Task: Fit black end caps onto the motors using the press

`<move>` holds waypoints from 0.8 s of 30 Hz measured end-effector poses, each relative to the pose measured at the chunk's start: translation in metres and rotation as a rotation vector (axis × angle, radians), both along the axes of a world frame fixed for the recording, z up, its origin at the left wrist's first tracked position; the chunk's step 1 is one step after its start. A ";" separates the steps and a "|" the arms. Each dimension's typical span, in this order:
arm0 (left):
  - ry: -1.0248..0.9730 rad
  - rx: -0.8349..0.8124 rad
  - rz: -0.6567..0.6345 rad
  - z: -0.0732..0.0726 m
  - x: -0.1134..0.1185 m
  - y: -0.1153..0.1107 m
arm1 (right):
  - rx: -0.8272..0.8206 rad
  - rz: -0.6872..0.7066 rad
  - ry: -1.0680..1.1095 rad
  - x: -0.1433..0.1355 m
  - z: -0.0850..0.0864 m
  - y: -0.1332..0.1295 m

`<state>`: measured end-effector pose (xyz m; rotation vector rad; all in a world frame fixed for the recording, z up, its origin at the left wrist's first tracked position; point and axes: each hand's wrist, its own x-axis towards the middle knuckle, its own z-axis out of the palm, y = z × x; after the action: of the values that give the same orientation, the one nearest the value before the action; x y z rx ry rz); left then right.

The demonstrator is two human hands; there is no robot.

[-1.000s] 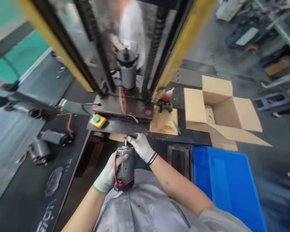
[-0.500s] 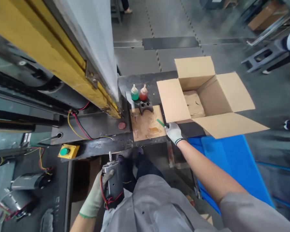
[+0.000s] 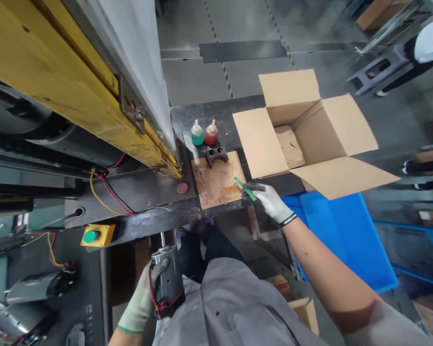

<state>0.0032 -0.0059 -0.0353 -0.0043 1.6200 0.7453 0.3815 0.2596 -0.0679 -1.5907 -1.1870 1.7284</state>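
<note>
Fingers of the white-gloved right hand (image 3: 269,198) have left the grey cylindrical metal motor's (image 3: 170,278) shaft (image 3: 162,240) and pinch a flat green strip (image 3: 251,194), so both hands are occupied. Strip slants far-left over the tan rectangular board (image 3: 211,185). Left of and nearer than that board, the gloved left hand (image 3: 146,284) grips the motor, long axis and shaft pointing toward the dark counter (image 3: 223,106).

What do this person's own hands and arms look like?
The left hand wears a whitish glove with a dark grey thumb and green hem. The right hand wears a similar glove with dark grey fingers, and a black wristband with pale, unreadable marks. The right forearm is bare below a grey sleeve; the left sleeve is out of view.
</note>
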 end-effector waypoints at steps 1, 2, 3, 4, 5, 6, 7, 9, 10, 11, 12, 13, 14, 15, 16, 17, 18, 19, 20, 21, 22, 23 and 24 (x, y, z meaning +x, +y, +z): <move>-0.004 -0.004 -0.008 0.000 -0.002 -0.001 | -0.001 -0.022 0.077 0.001 0.000 0.000; -0.007 -0.008 -0.012 0.000 -0.003 -0.001 | 0.036 -0.042 0.081 0.001 -0.001 0.001; -0.009 -0.013 -0.014 0.000 -0.004 -0.001 | 0.091 -0.068 0.027 0.001 -0.003 0.002; -0.006 -0.017 -0.015 0.001 -0.004 -0.001 | 0.150 -0.094 -0.066 -0.001 -0.005 0.003; -0.001 -0.019 -0.018 0.002 -0.004 -0.001 | 0.206 -0.117 -0.177 -0.004 -0.008 0.003; 0.007 -0.019 -0.023 0.003 -0.004 0.000 | 0.251 -0.131 -0.283 -0.008 -0.011 0.003; 0.020 -0.019 -0.029 0.004 -0.004 0.000 | 0.282 -0.132 -0.365 -0.012 -0.015 0.003; 0.036 -0.019 -0.044 0.006 -0.003 0.002 | 0.316 -0.097 -0.448 -0.021 -0.022 0.000; 0.037 -0.018 -0.054 0.006 -0.003 0.002 | 0.329 -0.076 -0.465 -0.025 -0.025 -0.002; 0.036 -0.015 -0.062 0.006 -0.003 0.003 | 0.336 -0.056 -0.476 -0.028 -0.028 -0.003; 0.034 -0.010 -0.067 0.005 -0.003 0.002 | 0.338 -0.047 -0.487 -0.031 -0.031 -0.005; 0.031 -0.005 -0.073 0.004 -0.003 0.002 | 0.339 -0.047 -0.499 -0.032 -0.034 -0.006; 0.026 -0.004 -0.078 0.003 -0.003 0.001 | 0.339 -0.047 -0.510 -0.032 -0.037 -0.007; 0.018 -0.007 -0.085 0.001 -0.003 0.000 | 0.342 -0.045 -0.519 -0.032 -0.039 -0.008; 0.006 -0.011 -0.096 0.000 -0.003 -0.001 | 0.352 -0.036 -0.531 -0.030 -0.041 -0.009; -0.007 -0.012 -0.110 -0.002 -0.003 -0.002 | 0.367 -0.018 -0.546 -0.029 -0.043 -0.010; -0.016 -0.009 -0.126 -0.003 -0.003 -0.002 | 0.384 0.001 -0.563 -0.027 -0.045 -0.012; -0.022 0.002 -0.143 -0.003 -0.003 -0.002 | 0.400 0.019 -0.577 -0.024 -0.047 -0.014; -0.024 0.016 -0.155 -0.004 -0.002 -0.002 | 0.415 0.028 -0.589 -0.022 -0.048 -0.018; -0.025 0.029 -0.163 -0.004 -0.002 -0.001 | 0.428 0.028 -0.598 -0.020 -0.049 -0.022; -0.025 0.036 -0.168 -0.004 -0.001 -0.001 | 0.435 0.022 -0.601 -0.018 -0.050 -0.026; -0.026 0.038 -0.169 -0.005 0.000 0.000 | 0.437 0.011 -0.601 -0.017 -0.051 -0.031; -0.028 0.032 -0.169 -0.006 0.000 0.001 | 0.436 0.003 -0.599 -0.016 -0.051 -0.036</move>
<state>0.0035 -0.0047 -0.0413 0.1430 1.5606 0.6374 0.3657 0.2232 -0.1189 -1.8614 -1.6958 0.9036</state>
